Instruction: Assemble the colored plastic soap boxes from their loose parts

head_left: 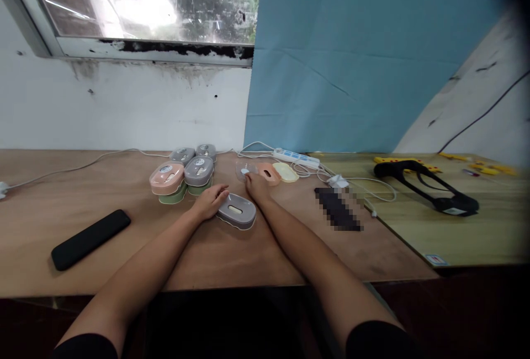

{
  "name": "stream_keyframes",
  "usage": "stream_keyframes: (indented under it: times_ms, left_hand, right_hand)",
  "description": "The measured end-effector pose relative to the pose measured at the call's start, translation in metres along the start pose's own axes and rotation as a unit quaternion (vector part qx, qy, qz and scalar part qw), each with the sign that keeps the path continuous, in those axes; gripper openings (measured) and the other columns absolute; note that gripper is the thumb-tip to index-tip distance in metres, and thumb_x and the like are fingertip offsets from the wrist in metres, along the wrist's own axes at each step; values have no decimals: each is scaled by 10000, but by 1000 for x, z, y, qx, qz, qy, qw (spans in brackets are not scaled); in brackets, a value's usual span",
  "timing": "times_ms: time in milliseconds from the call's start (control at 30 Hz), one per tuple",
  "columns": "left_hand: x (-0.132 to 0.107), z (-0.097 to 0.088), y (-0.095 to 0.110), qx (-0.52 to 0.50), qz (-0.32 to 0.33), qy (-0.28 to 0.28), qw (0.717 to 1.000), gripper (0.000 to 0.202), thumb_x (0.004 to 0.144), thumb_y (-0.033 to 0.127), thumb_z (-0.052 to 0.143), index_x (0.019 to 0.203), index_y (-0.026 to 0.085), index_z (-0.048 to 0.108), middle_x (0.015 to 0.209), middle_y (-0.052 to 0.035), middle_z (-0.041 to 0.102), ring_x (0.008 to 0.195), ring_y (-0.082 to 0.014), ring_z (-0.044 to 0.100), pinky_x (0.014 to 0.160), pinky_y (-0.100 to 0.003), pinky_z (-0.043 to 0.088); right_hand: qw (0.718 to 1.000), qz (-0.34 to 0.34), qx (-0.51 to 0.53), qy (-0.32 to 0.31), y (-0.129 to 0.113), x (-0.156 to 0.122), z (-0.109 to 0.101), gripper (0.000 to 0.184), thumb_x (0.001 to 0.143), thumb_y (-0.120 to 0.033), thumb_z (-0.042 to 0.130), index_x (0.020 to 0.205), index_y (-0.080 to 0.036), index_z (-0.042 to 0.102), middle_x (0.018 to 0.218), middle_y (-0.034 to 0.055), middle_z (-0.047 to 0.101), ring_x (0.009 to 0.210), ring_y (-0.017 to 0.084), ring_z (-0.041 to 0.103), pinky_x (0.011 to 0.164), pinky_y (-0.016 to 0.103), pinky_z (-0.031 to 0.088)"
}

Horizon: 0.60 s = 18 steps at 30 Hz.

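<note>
My left hand (pixel 210 200) rests on the wooden table (pixel 124 248), its fingers touching the left edge of a grey oval box (pixel 236 211) that lies flat in front of me. My right hand (pixel 256 186) reaches a little farther back, fingertips on a clear lid (pixel 244 170) beside an orange lid (pixel 269 173) and a pale yellow lid (pixel 285 172). To the left stands a cluster of similar oval boxes: a pink one (pixel 166 178) on a green one (pixel 174 196), a grey one (pixel 199 170), and two more grey ones (pixel 194 153) behind.
A black phone-like slab (pixel 91 239) lies at the left. A white power strip (pixel 296 157) with cables sits at the back, a blurred dark object (pixel 337 209) to the right, and a black strap (pixel 426 185) on a lighter board (pixel 455 232). The wall and a blue sheet stand behind.
</note>
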<state>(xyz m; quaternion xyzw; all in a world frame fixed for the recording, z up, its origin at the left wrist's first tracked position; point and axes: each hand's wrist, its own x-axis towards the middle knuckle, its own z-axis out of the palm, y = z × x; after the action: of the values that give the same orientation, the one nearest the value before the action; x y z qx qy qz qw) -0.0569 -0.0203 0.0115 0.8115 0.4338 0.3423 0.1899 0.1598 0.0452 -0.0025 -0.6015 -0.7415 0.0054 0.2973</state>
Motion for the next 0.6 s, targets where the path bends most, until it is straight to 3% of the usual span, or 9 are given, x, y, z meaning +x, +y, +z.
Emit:
stream_keyframes:
  times_ms: [200, 300, 400, 600]
  left_hand:
    - [0, -1, 1, -2, 3, -6, 1000, 525, 940, 505, 344, 1233, 132, 569, 1215, -124, 632, 1109, -248, 590, 959, -366, 436]
    - [-1, -1, 0, -8, 4, -13, 1000, 542, 933, 510, 361, 1253, 117, 553, 1174, -135, 642, 1073, -250, 601, 938, -373, 448]
    - [-4, -2, 1, -25, 20, -39, 999, 579, 901, 523, 438, 1315, 123, 502, 1218, -147, 617, 1108, -259, 586, 961, -387, 439]
    - [-5, -4, 10, -26, 87, -113, 989, 987, 558, 559, 799, 1399, 200, 426, 1365, -142, 519, 1226, -334, 501, 1043, -443, 367]
  right_hand:
    - [1000, -1, 4, 8, -4, -2, -1, 316, 903, -250, 461, 1155, -200, 645, 1050, 97, 709, 967, 228, 635, 824, 298, 445]
    - [999, -7, 38, 32, -6, -6, -3, 379, 889, -279, 496, 1248, -193, 583, 957, 86, 719, 899, 231, 642, 804, 318, 459]
    - [994, -51, 89, 28, -7, -18, -13, 346, 876, -291, 530, 1191, -177, 616, 838, 64, 709, 808, 208, 639, 782, 316, 465]
    - [973, -141, 178, -39, -14, -47, -43, 307, 886, -382, 539, 1073, -183, 679, 763, 39, 693, 688, 162, 621, 660, 270, 453]
